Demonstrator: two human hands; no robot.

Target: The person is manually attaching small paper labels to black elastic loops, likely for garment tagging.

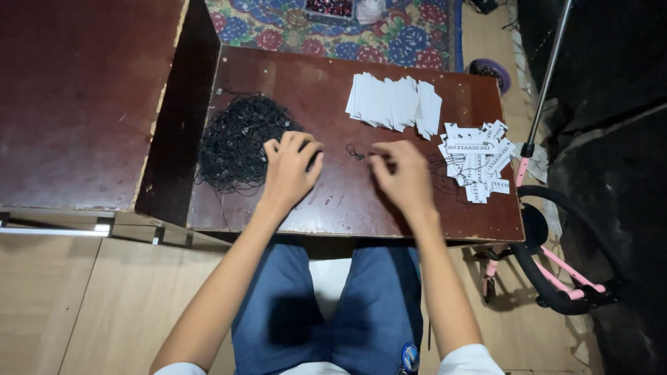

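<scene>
My left hand rests on the dark wooden table, fingers curled at the right edge of a heap of thin black strings. My right hand is beside it, fingertips pinched on one black string that trails to the left on the tabletop. A fanned row of blank white paper tags lies at the far side of the table. A loose pile of printed white tags sits just right of my right hand.
A larger dark table stands to the left. A flowered rug lies beyond the table. A pink and black frame and a metal pole stand at the right. My legs in blue trousers are under the table.
</scene>
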